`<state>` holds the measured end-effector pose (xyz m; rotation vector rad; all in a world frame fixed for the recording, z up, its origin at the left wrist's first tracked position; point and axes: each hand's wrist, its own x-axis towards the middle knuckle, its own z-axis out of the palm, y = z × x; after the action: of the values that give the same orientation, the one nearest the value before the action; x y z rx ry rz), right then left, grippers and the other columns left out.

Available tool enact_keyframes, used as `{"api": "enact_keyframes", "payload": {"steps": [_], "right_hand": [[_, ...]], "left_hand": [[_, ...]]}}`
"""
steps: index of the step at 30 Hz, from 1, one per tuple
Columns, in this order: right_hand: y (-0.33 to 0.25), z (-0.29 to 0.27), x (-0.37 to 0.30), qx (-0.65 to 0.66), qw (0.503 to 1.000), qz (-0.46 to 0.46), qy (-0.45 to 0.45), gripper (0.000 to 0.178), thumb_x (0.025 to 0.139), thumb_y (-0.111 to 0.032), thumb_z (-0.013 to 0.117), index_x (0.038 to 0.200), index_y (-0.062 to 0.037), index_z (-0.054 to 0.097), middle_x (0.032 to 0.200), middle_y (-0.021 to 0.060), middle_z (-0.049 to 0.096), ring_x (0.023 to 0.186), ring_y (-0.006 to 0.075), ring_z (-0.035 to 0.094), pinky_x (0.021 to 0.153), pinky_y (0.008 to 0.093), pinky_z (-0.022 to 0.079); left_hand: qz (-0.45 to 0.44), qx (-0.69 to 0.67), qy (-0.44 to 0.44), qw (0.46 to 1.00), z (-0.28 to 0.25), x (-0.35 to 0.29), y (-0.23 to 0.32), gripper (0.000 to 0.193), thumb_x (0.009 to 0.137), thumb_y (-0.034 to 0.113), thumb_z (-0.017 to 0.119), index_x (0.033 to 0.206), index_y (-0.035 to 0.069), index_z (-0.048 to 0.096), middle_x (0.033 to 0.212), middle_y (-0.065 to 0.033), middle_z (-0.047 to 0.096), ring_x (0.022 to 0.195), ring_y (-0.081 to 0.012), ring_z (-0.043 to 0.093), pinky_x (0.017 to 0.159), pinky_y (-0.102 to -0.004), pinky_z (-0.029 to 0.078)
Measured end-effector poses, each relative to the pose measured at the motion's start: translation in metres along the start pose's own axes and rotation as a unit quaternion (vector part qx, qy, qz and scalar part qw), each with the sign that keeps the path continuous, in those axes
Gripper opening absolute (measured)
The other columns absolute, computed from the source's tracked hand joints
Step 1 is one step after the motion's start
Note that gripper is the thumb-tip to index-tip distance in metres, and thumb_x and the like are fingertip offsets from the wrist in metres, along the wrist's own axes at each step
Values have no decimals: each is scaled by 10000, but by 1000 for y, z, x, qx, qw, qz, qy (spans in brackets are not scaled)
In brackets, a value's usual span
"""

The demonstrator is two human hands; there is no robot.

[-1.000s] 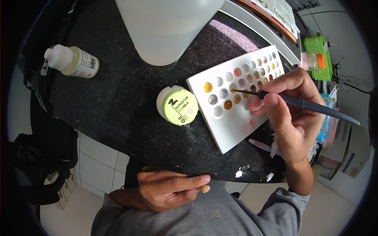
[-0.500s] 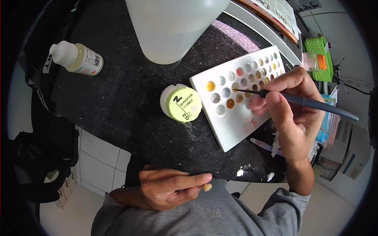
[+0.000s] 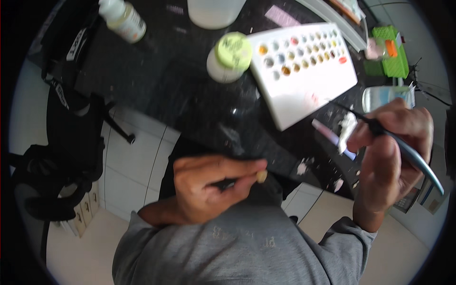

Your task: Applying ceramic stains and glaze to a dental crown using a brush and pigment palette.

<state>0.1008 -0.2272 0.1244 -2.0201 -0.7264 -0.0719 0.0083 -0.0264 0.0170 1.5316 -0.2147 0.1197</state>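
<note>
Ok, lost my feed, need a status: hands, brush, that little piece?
Left hand pinching small tan piece. Right hand gripping fine brush, tip off the white palette. Nothing between brush and piece.

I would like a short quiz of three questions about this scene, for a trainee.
1. True or false: the right hand holds a thin brush with a grey handle.
2. What does the left hand pinch at its fingertips? A) a small beige tooth-shaped piece B) a red cap C) a coin
3. Fill in: the round jar with a yellow-green lid stands on the person's ____ side of the white plastic palette with small colour wells.

Key: 1 true; 2 A; 3 left.
</note>
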Motion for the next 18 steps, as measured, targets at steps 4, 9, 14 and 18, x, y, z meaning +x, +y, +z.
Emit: {"api": "enact_keyframes", "payload": {"steps": [4,9,14,18], "right_hand": [[-12,5,-34,98,994,-22,-39,269,914,-285,570,1006,-36,525,791,113,500,560,139,543,441,205,467],[5,39,-73,106,991,-56,53,221,852,-156,609,950,23,525,774,145,545,573,156,565,462,205,448],[4,54,-83,192,969,-74,139,221,720,17,670,904,69,560,765,176,596,583,157,577,476,215,451],[5,52,-82,68,991,-88,80,179,876,-124,592,955,-6,482,748,118,541,545,127,544,485,193,425]], "left_hand": [[-30,-30,19,999,2,-1,4,132,794,-76,618,914,-63,671,783,-168,687,705,-209,698,635,-252,564],[-28,2,31,999,5,-1,5,148,797,-87,619,929,-49,676,816,-153,691,741,-182,693,656,-243,567],[-22,-4,42,999,9,-6,5,91,833,-72,600,904,-71,657,835,-173,677,707,-188,679,636,-253,560],[-26,-11,61,998,12,-10,4,83,829,-77,601,894,-74,653,845,-174,673,707,-188,678,638,-253,560]]}}
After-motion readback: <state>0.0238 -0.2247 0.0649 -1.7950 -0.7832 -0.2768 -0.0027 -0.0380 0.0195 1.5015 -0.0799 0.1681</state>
